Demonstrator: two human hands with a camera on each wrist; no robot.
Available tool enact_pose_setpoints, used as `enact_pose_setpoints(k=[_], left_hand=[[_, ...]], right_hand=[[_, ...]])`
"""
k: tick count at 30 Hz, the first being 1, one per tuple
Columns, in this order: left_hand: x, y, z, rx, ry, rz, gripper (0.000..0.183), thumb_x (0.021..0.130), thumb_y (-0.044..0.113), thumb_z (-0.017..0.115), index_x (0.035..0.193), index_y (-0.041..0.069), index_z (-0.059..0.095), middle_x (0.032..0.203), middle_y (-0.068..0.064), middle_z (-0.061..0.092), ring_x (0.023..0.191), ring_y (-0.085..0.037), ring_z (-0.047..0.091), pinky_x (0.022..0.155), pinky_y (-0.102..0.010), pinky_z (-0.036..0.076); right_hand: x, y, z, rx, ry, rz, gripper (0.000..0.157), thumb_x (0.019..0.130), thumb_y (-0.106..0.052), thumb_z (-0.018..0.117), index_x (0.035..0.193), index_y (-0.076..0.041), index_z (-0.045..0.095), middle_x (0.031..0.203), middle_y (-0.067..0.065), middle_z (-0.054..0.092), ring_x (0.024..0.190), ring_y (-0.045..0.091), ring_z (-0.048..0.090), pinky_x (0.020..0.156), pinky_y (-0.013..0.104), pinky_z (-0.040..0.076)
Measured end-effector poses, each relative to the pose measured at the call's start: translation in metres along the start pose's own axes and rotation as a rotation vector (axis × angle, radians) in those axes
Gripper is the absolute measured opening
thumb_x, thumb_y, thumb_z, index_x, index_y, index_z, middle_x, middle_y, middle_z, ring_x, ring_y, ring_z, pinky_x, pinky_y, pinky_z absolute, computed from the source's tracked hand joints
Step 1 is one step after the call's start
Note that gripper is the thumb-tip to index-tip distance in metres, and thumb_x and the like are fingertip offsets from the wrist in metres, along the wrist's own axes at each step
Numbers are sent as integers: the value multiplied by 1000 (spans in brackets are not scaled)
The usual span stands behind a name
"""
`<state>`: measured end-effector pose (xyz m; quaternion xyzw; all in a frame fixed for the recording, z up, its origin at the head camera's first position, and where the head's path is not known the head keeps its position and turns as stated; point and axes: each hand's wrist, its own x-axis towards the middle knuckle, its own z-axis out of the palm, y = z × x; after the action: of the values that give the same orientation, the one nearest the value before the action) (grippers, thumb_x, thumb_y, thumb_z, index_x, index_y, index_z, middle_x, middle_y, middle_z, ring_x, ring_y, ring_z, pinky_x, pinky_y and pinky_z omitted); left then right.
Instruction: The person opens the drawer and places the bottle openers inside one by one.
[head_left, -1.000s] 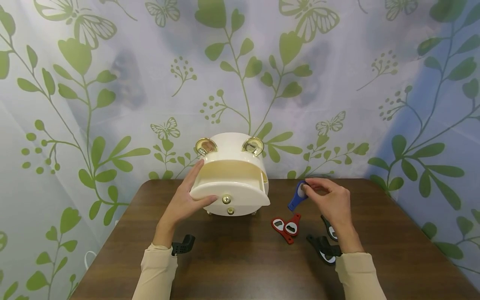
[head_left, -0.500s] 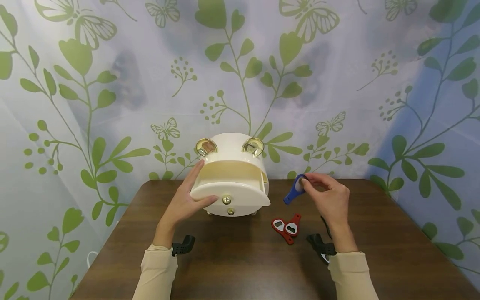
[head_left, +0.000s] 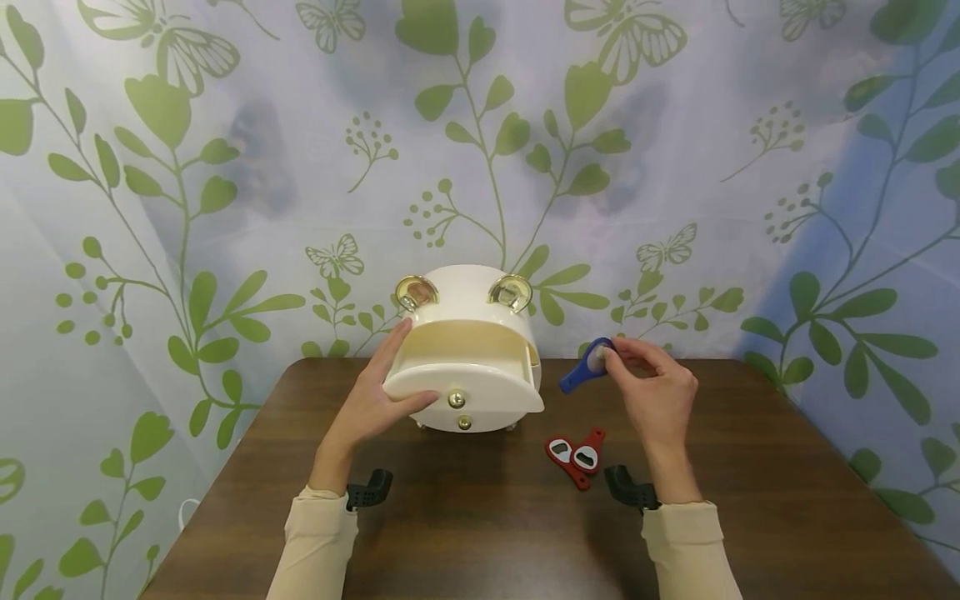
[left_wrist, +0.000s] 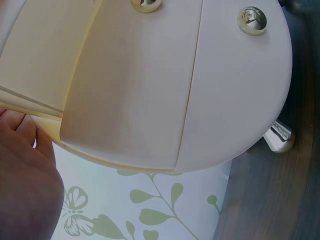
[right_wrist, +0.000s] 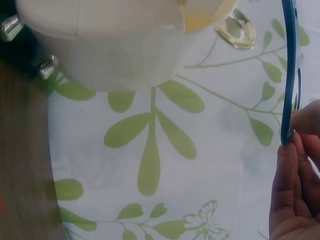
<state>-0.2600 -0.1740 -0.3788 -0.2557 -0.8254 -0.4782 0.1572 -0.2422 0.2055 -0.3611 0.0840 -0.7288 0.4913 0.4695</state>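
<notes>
Green-on-white cloth (head_left: 322, 142): leaf and butterfly print, backdrop to everything
Table (head_left: 480, 533): dark brown, wood-look top
Cream cabinet (head_left: 468, 282): glossy, rounded, with gold ear-like discs (head_left: 417, 293); stands toward the table's far side
Upper drawer (head_left: 491, 385): pulled out, front jutting toward the wearer
Left hand (head_left: 367, 404): thumb and fingers well apart, thumb along the drawer front, fingers stretched along its left side; probably steadying it
Right hand (head_left: 660, 396): clamped on the blue opener, thumb and fingertips pinching the rounded end
Blue opener (head_left: 579, 372): held off the table, right of the drawer and not over it, narrow end slanting toward it; I judge the step as stowing it, next move calling for a shift left above the drawer, then a release inside
Red openers (head_left: 567, 465): two, overlapping on the table
Gold knobs (head_left: 457, 399): one on the drawer front, one below
Opener faces: no brand or lettering I can read
</notes>
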Motion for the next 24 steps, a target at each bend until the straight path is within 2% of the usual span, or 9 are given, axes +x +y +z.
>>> enact_pose_setpoints(k=[7,12,16,19,24], left_hand=[[0,-2,1,-2,1,0,107,82,33,88,166,33,22,172,8,20,158,-18,18,122,-61,24],[1,-2,1,-4,4,-3,107,82,32,89,166,33,22,172,10,20,158,-16,18,123,-60,23],[1,-2,1,-2,7,-6,107,82,32,89,165,33,23,171,12,20,158,-16,18,123,-59,23],[1,-2,1,0,7,-9,107,82,32,89,166,32,23,172,8,20,158,-16,19,123,-58,23],[1,-3,1,8,2,6,107,82,34,89,166,28,23,173,1,20,158,-21,19,122,-62,24]], right_hand=[[-2,-5,11,23,30,40,17,81,-8,88,99,-8,84,92,13,79,76,-8,66,70,11,52],[-3,-13,18,44,42,33,17,80,0,86,97,-3,83,92,16,79,77,-10,65,70,9,50],[-5,-16,25,38,44,24,17,80,-2,87,97,-3,83,92,14,79,77,-11,64,70,8,48],[-7,-15,29,42,34,24,17,81,-7,88,98,-8,83,91,10,79,77,-10,65,70,10,49],[-9,-19,36,55,29,29,17,82,-11,88,98,-8,84,89,10,79,77,-9,65,69,11,48]])
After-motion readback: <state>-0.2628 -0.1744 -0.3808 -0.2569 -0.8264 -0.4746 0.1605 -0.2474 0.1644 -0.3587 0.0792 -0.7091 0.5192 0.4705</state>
